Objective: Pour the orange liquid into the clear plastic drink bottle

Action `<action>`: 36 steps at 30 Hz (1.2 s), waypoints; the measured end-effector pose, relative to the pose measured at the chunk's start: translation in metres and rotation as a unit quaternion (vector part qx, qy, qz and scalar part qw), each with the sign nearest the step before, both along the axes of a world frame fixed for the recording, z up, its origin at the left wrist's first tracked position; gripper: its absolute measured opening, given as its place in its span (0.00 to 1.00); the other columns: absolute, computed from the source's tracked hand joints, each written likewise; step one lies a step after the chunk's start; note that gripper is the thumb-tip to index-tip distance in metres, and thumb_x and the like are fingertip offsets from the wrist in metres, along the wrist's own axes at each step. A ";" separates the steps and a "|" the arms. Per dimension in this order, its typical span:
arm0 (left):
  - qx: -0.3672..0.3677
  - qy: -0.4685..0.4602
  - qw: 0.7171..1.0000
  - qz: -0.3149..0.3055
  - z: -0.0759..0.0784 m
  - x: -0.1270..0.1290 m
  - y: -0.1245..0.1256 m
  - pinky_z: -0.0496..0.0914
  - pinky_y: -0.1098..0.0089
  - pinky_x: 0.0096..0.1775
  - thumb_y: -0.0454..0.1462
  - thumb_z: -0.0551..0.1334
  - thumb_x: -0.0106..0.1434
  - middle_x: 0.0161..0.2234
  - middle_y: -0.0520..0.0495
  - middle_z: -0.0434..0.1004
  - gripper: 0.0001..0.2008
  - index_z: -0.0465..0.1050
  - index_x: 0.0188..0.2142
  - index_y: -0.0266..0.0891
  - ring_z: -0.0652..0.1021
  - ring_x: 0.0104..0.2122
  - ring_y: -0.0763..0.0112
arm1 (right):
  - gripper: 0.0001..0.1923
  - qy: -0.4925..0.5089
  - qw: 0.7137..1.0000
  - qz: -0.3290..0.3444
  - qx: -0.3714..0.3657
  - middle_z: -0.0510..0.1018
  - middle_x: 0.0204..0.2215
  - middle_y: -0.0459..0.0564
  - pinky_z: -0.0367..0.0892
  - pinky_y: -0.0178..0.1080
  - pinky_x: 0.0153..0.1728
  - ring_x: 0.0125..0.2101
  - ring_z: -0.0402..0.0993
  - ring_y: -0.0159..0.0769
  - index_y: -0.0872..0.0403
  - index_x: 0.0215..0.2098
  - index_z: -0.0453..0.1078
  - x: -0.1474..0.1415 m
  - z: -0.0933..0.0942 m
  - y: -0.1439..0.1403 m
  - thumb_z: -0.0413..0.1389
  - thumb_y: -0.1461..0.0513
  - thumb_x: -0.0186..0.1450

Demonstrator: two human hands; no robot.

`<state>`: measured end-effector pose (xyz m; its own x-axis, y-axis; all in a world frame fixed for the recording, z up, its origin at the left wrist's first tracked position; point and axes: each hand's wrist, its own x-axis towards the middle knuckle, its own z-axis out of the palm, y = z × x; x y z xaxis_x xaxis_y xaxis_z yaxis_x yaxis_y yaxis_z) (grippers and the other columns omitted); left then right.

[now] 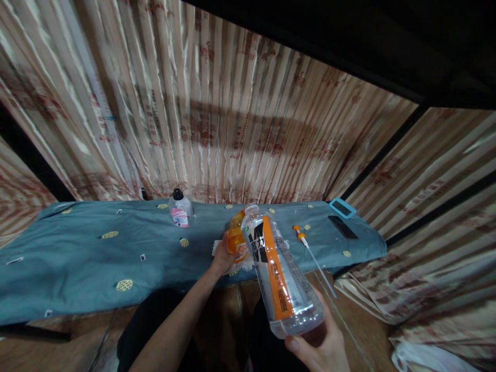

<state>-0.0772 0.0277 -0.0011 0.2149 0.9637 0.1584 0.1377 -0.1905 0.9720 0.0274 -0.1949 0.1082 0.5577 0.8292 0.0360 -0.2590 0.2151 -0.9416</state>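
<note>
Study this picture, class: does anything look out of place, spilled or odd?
Yes: the pump lies loose on the cloth, its long tube jutting past the front edge. That looks odd because a pump usually stands upright, screwed in place. I see no clear spill.

The silver-and-orange-labelled clear plastic bottle (pixel 279 274) blocks the near middle; the teal patterned cloth (pixel 77 253) offers passage at left.

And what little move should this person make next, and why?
Probably lift the base of the clear bottle slightly: the right hand holds it there, and its mouth sits close to the top of the orange bottle gripped in the left hand. The pump lies apart on the cloth; I can't tell whether anything is flowing.
</note>
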 end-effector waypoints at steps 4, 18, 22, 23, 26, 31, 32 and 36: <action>-0.002 0.002 1.000 -0.009 0.000 0.000 0.000 0.73 0.63 0.43 0.30 0.66 0.44 0.37 0.51 0.78 0.25 0.66 0.44 0.39 0.79 0.39 0.64 | 0.36 0.005 1.000 -0.001 0.000 0.83 0.40 0.41 0.72 0.28 0.40 0.42 0.80 0.37 0.45 0.46 0.73 -0.002 0.002 0.000 0.75 0.56 0.38; -0.023 -0.020 1.000 0.002 0.009 0.002 -0.004 0.74 0.65 0.42 0.28 0.66 0.41 0.36 0.52 0.78 0.26 0.67 0.42 0.40 0.79 0.37 0.64 | 0.38 0.018 1.000 -0.012 -0.002 0.83 0.40 0.43 0.73 0.29 0.40 0.41 0.81 0.38 0.46 0.46 0.73 -0.004 0.001 0.000 0.75 0.57 0.37; -0.022 -0.028 0.999 0.006 0.011 0.002 -0.004 0.74 0.65 0.42 0.28 0.67 0.41 0.35 0.52 0.78 0.25 0.67 0.41 0.40 0.79 0.37 0.65 | 0.38 0.015 1.000 -0.015 -0.006 0.83 0.40 0.44 0.73 0.31 0.39 0.41 0.81 0.39 0.47 0.46 0.72 -0.004 0.002 0.000 0.75 0.57 0.36; -0.021 -0.027 0.999 0.007 0.010 0.002 -0.004 0.74 0.65 0.42 0.28 0.67 0.41 0.35 0.52 0.78 0.25 0.67 0.40 0.40 0.79 0.37 0.64 | 0.38 0.010 1.000 -0.016 -0.007 0.83 0.40 0.44 0.73 0.31 0.40 0.41 0.81 0.40 0.47 0.46 0.72 -0.004 0.002 0.000 0.75 0.57 0.36; -0.010 -0.023 1.000 0.008 0.006 0.001 -0.003 0.73 0.66 0.41 0.29 0.67 0.41 0.35 0.52 0.78 0.24 0.66 0.40 0.40 0.79 0.37 0.64 | 0.38 0.003 1.000 -0.011 -0.009 0.83 0.41 0.44 0.73 0.31 0.40 0.41 0.81 0.40 0.47 0.46 0.72 -0.003 0.003 0.000 0.75 0.56 0.37; -0.001 -0.017 1.000 -0.002 0.003 0.000 -0.002 0.73 0.66 0.41 0.30 0.67 0.42 0.35 0.53 0.78 0.24 0.66 0.41 0.40 0.79 0.36 0.65 | 0.40 -0.007 1.000 -0.012 -0.017 0.83 0.41 0.45 0.74 0.31 0.40 0.41 0.81 0.41 0.47 0.48 0.71 -0.002 0.001 0.000 0.74 0.55 0.37; -0.002 -0.013 1.000 -0.002 0.003 0.000 -0.002 0.73 0.66 0.41 0.30 0.67 0.43 0.35 0.53 0.78 0.24 0.66 0.41 0.40 0.79 0.36 0.65 | 0.40 -0.012 1.000 -0.012 -0.019 0.83 0.42 0.46 0.74 0.32 0.40 0.42 0.81 0.41 0.47 0.49 0.71 -0.002 0.000 0.000 0.74 0.55 0.38; -0.009 -0.017 1.000 -0.009 0.003 0.001 -0.002 0.74 0.65 0.41 0.30 0.66 0.44 0.36 0.52 0.78 0.24 0.65 0.42 0.40 0.79 0.36 0.66 | 0.42 -0.025 0.999 -0.011 -0.028 0.83 0.43 0.48 0.73 0.33 0.41 0.43 0.80 0.42 0.49 0.50 0.69 0.000 -0.003 -0.002 0.74 0.53 0.38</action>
